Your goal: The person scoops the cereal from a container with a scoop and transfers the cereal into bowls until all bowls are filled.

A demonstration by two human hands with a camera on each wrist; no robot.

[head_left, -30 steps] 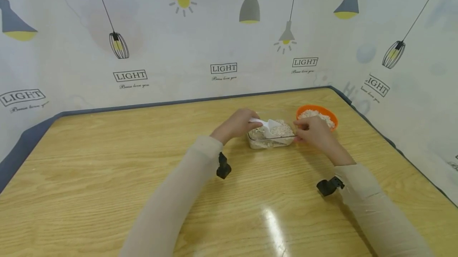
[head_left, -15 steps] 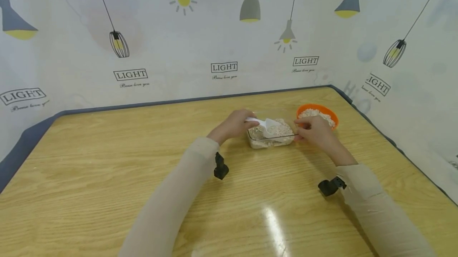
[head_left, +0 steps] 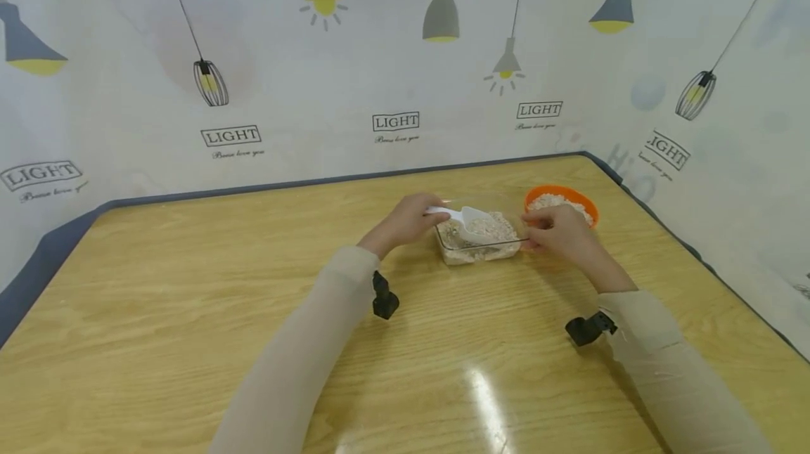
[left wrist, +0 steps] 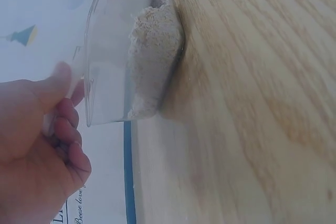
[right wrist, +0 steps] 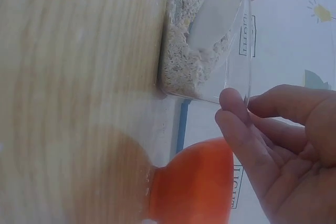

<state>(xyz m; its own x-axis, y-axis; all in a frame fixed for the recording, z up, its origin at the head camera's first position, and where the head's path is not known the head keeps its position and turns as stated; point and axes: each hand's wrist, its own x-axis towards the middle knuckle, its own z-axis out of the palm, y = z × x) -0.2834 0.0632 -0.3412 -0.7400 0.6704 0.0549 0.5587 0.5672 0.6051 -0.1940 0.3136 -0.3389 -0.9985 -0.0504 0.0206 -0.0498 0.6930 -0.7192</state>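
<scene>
A clear rectangular container [head_left: 451,256] holds pale, flaky oats [left wrist: 157,45] and stands on the table. My left hand [head_left: 410,221] grips the handle of a white scoop [head_left: 471,223] at the container's left side. The scoop's bowl dips into the oats, as the right wrist view also shows. My right hand [head_left: 560,232] pinches the container's right rim between thumb and fingers [right wrist: 234,103]. Just behind that hand is an orange bowl [head_left: 588,202] with more oats in it; the hand hides part of the bowl.
The wooden table [head_left: 221,299] stretches to the left and front. A white printed backdrop [head_left: 304,74] rises behind its far edge and along the right. A dark wrist camera [head_left: 384,296] hangs from the left sleeve, another camera [head_left: 590,329] from the right.
My left hand has drawn the scoop a little to the left within the container. My right hand has stayed at the rim almost unmoved.
</scene>
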